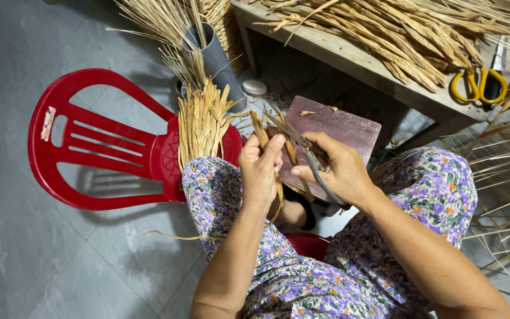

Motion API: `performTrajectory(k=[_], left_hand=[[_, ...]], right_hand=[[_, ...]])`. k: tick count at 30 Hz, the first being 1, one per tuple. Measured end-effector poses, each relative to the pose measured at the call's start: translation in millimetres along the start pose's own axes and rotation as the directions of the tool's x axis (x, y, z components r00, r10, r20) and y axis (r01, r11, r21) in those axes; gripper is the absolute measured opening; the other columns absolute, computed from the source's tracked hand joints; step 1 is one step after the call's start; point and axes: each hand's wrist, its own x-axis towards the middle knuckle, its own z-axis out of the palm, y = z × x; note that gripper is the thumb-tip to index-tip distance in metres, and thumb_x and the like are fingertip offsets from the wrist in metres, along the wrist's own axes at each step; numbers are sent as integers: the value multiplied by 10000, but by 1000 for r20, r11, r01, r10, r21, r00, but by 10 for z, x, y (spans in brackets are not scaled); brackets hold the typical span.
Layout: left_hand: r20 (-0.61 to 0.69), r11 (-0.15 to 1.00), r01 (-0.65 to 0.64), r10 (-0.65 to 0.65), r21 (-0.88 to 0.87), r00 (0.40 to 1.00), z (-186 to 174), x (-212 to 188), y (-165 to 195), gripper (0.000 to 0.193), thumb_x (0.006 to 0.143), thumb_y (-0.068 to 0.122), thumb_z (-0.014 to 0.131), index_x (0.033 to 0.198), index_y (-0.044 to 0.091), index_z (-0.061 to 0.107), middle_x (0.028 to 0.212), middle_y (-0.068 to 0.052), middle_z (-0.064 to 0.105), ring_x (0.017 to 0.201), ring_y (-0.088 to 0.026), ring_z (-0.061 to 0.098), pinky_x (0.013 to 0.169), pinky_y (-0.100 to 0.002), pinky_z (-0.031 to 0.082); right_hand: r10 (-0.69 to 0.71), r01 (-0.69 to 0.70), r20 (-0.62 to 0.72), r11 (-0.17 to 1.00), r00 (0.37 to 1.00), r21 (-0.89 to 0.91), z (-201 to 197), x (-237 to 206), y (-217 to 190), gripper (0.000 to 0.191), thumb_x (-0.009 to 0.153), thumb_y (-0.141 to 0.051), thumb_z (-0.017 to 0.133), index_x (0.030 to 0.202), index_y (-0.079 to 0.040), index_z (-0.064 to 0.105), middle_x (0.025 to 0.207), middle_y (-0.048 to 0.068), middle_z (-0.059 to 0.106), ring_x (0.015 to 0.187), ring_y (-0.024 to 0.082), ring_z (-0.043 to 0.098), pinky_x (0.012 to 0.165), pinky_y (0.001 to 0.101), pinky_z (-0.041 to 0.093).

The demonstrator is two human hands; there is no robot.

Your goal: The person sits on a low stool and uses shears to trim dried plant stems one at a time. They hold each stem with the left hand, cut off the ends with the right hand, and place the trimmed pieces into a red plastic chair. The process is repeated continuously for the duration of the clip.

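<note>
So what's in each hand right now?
Left hand: closed on a dried straw strip.
Right hand: closed on grey scissors.

Grey tiled floor with a red plastic chair (98,145) as its brightest piece.

The floor (19,248) is large pale grey tiles with thin joints, evenly lit by soft light, and the chair throws a faint shadow onto it. Just right of the chair's seat stands a small dark wooden stool (337,127). Behind the chair, a grey plastic pipe (216,59) stands upright, stuffed with dry straw. Further right of the chair, beyond the stool, a rough plank bench (361,65) runs along the top of the view, heaped with pale dried stalks; yellow-handled scissors (478,85) lie at its far end.
</note>
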Motion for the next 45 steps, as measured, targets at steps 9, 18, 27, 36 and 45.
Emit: performTrajectory(k=[9,18,27,36,45], left_hand=[[-6,1000,0,0,0,1000,3,32,-24,124,962,110,732,1034,42,658,809,38,605,601,-13,452,507,-167,334],[33,999,-36,37,-14,999,88,7,-121,129,991,132,704,1055,54,623,871,30,608,685,-17,477,574,-171,372],[-12,873,-244,275,423,961,315,-144,-428,258,1068,190,549,1182,-4,675,1193,-45,562,987,-89,578,810,-239,521],[168,776,-383,346,501,923,381,-170,-452,458,1088,253,532,1471,2,522,1583,-142,451,1477,-245,431,1210,-373,363],[469,849,526,-487,56,737,316,-647,-721,491,1081,455,456,1391,91,567,1307,-139,656,1159,-275,598,918,-379,494]], right_hand=[[80,-63,-71,975,994,215,141,-27,239,518,764,-246,914,1207,-58,721,828,-10,695,759,67,582,683,246,525],[-42,-1,50,760,998,651,190,103,401,521,843,-100,824,1310,-55,598,1107,17,695,992,91,664,861,256,570],[156,-148,41,772,987,619,307,142,482,430,886,-98,782,1279,-56,612,922,7,668,750,86,624,619,242,548],[56,69,-210,837,976,544,225,180,395,371,914,9,754,1254,-24,609,1045,20,667,854,93,594,722,244,510],[248,167,-305,455,920,875,-370,261,466,469,951,4,657,1380,18,468,973,181,680,721,169,595,642,261,484]])
